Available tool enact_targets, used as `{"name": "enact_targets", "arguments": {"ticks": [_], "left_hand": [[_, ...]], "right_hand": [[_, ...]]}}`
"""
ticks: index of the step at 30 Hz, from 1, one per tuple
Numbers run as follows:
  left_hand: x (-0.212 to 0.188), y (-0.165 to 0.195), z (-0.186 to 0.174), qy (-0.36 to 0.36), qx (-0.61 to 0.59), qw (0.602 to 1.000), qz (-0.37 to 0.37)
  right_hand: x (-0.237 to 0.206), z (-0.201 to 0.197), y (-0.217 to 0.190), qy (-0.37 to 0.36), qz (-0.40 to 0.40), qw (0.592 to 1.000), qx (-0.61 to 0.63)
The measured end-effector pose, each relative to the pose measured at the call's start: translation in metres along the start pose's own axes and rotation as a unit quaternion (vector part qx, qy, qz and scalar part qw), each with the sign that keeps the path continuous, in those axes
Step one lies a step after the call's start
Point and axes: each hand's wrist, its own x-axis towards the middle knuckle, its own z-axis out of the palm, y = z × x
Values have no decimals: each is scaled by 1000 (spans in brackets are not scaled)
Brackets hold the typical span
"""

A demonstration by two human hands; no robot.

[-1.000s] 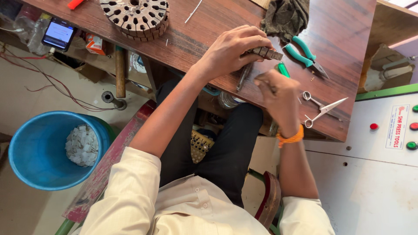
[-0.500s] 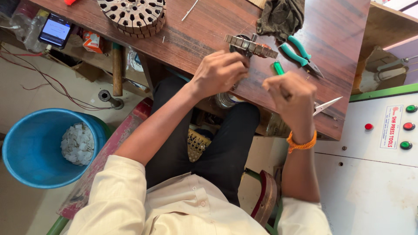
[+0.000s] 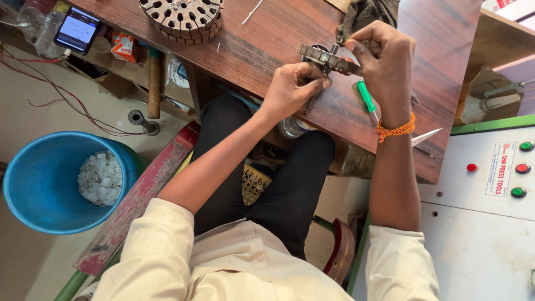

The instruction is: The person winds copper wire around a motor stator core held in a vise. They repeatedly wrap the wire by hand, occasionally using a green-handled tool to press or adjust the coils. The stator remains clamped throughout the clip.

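Left hand: curled around the near end of the small metal stator core, thumb and fingers closed on its edge, wrist over the front part of the desk.
Right hand: closed, fingertips pinched at the far end of the same core; also grips a green-handled screwdriver, handle sticking out below the palm toward the body. Orange thread band around the wrist.
Small metal stator core: held between both hands just above the desk, tilted, slotted rim facing the camera.
Larger stator stack: round, slotted, flat on the desk at the far left, well apart from the hands.
Dark cloth: bunched on the desk just beyond the right hand.
Scissors: only a blade tip visible, near the right forearm at the desk edge.
Under the desk: wooden-handled hammer standing upright, small orange box, phone with lit screen beside it.
Floor, left: blue bucket with pale paper scraps inside.
Right side: white control panel with red and green buttons.
Clothing: cream shirt, dark trousers, seated.
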Motion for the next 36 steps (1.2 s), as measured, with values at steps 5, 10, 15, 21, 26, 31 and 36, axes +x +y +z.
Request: {"name": "enact_targets", "arguments": {"ticks": [5, 10, 15, 21, 26, 31, 36], "left_hand": [[5, 5, 7, 39, -20, 997, -69], [-1, 14, 15, 64, -75, 981, -168], [-15, 30, 13, 139, 274, 929, 208], [37, 17, -18, -55, 388, 821, 415], [45, 6, -21, -103, 358, 843, 387], [42, 9, -21, -97, 356, 850, 376], [44, 9, -20, -99, 365, 851, 364]], "right_hand": [[8, 1, 27, -15, 45, 998, -28], [15, -7, 52, 30, 27, 998, -45], [6, -27, 65, 51, 104, 992, -48], [-28, -53, 33, 84, 161, 978, 107], [-55, -66, -12, 42, 140, 981, 124], [-74, -43, -24, 20, 127, 987, 95], [-95, 6, -13, -37, 39, 998, -33]]}}
